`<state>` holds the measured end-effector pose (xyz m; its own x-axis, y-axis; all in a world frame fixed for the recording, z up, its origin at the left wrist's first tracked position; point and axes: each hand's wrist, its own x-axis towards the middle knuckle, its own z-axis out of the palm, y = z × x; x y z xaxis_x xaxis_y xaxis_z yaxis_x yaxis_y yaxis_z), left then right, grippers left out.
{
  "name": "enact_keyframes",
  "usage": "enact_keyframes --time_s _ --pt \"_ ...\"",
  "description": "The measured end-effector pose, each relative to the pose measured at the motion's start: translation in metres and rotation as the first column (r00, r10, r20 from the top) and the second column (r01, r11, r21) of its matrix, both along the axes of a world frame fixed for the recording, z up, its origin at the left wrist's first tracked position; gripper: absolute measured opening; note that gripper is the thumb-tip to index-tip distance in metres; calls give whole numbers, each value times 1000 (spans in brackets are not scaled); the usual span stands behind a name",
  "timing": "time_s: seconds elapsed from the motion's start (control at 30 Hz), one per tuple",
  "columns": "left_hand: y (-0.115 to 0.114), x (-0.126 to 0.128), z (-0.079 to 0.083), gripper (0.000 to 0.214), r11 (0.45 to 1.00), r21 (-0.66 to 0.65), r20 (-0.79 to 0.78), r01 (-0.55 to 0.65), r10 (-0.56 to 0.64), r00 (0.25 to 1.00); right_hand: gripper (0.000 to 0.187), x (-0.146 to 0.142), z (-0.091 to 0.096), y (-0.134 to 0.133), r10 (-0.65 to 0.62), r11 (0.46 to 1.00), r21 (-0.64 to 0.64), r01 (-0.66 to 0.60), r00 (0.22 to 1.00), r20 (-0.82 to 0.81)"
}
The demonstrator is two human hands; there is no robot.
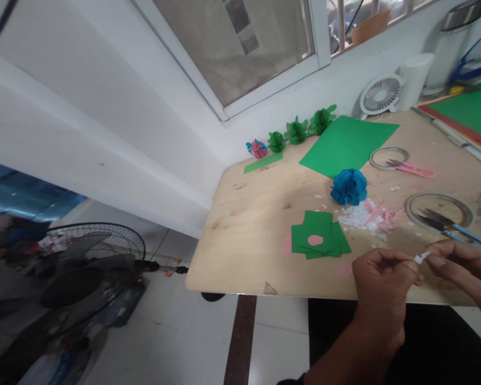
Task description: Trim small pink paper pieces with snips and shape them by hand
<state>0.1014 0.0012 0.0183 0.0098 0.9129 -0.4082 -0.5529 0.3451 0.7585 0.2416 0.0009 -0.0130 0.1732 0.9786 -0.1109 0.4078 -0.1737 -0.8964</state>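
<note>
Near the table's front edge, my left hand (380, 275) and my right hand (463, 264) meet, each with fingertips pinched together. Between them is a small white piece of paper or tape (420, 258), which both hands grip. Just beyond lies a heap of white paper scraps (358, 216) with pink paper strips (379, 214). A blue folded-paper ball (349, 187) rests behind the scraps. Left of my left hand, green paper rectangles (312, 230) are stacked with a pink oval (315, 240) on top. Dark-bladed scissors (444, 224) lie across a tape roll (414, 211) beyond my right hand.
A second tape roll (372, 160) and pink snips (414, 169) lie farther back, near a green sheet (344, 144). Paper turtle-like figures (296, 131) line the wall. A small white fan (381, 95) stands at the back; a black floor fan (92, 256) is left of the table.
</note>
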Motion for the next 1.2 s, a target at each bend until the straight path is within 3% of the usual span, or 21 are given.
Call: enact_keyframes --time_s 0.13,0.27,0.4,0.6,0.8,1.0,1.2 --pt "1 2 -1 10 1000 5 -10 -8 8 1000 46 -10 1 -1 -71 996 -68 60 983 -169" --pt "1 2 -1 12 1000 7 -9 5 -5 1000 45 -19 7 2 -137 983 -167 75 907 -399" --pt "3 1 -2 19 1000 8 -29 4 -4 1000 43 -18 5 3 -212 969 -213 123 856 -471" --pt "6 -6 -5 28 999 8 -83 -42 42 996 44 -16 4 5 -290 955 -188 231 863 -413" --pt "2 -6 -9 17 997 59 -59 44 -40 997 51 -24 15 7 -314 949 -128 287 889 -334" --pt "1 -7 -9 9 990 124 -141 65 -47 989 48 -24 20 7 -284 958 11 286 955 -82" --pt "-2 -9 -13 21 983 119 -234 139 -109 966 46 -20 19 3 -238 969 68 236 971 17"
